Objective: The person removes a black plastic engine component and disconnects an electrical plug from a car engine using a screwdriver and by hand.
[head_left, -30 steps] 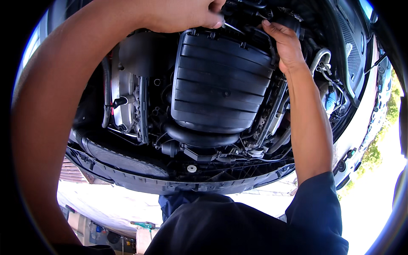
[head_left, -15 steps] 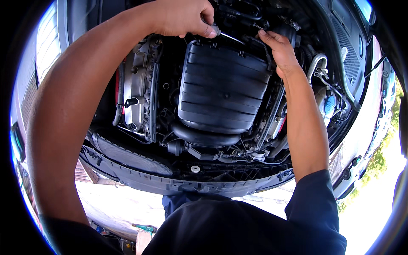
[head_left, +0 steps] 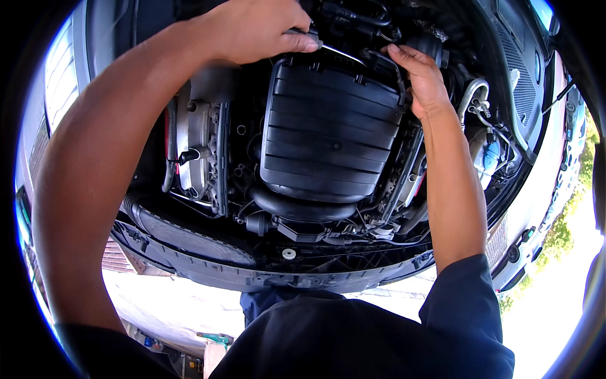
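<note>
My left hand [head_left: 271, 28] is closed around the dark handle of a screwdriver [head_left: 341, 53], whose thin bright shaft points right and slightly down. Its tip reaches black plastic parts behind the ribbed black engine cover [head_left: 331, 136], and what it touches there is hidden. At the cover's far right corner, my right hand [head_left: 423, 76] is closed, thumb and fingers curled at dark parts near the screwdriver's tip. What its fingers grip cannot be made out.
A grey metal valve cover [head_left: 194, 145] lies left of the engine cover. To the right are a silver pipe [head_left: 470, 95] and a blue-topped reservoir [head_left: 490, 155]. The car's front crossmember [head_left: 303, 278] runs between my body and the engine. A dark blurred patch [head_left: 214, 82] shows under my left forearm.
My left hand has shifted slightly left with the screwdriver, whose shaft still points right. The right hand stays at the same corner, its fingers slightly shifted. The view has moved a little.
</note>
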A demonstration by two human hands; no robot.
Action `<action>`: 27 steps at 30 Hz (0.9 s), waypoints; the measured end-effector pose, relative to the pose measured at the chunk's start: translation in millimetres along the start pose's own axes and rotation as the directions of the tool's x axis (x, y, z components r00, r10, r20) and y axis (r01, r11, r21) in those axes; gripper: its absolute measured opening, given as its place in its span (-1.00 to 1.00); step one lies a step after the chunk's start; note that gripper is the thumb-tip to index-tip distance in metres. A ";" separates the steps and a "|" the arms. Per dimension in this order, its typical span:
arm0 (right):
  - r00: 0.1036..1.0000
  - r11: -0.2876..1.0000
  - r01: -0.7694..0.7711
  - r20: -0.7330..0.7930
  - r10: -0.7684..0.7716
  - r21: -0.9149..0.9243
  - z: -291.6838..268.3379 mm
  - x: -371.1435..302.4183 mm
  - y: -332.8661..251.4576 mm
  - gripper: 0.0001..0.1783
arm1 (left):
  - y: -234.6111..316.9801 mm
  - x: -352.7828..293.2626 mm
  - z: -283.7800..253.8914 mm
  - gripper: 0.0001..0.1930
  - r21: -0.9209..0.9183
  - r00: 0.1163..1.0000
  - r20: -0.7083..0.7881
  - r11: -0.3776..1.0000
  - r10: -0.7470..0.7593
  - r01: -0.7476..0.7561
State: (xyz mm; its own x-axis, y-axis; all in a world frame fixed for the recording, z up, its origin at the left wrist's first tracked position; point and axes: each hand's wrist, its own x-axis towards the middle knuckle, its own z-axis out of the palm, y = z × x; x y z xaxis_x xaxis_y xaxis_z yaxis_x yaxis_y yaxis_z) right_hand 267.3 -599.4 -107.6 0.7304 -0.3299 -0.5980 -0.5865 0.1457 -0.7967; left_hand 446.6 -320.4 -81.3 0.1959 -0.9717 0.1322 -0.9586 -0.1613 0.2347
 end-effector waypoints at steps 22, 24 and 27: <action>0.997 0.996 0.072 0.036 -0.074 0.043 -2.3 -1.9 4.8 -0.64 | 36.9 27.9 -43.9 -0.66 -0.045 0.890 0.377 0.955 -0.256 0.294; 0.994 0.994 0.108 0.017 -0.108 0.011 -1.5 -1.4 5.7 -0.64 | 38.9 22.1 -41.8 -0.66 0.024 0.926 0.316 0.978 -0.205 0.208; 0.994 0.993 0.113 -0.003 -0.114 -0.023 0.8 -6.6 0.8 -0.65 | 41.3 18.3 -36.8 -0.61 0.058 0.915 0.345 0.977 -0.211 0.204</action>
State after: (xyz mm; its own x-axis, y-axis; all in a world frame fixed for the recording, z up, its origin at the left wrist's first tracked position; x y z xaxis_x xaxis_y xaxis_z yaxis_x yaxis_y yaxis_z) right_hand 262.3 -596.3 -104.3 0.7913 -0.3468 -0.5035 -0.5078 0.0860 -0.8572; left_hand 418.2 -338.6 -33.7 0.3105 -0.9142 -0.2605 -0.9089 -0.3657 0.2002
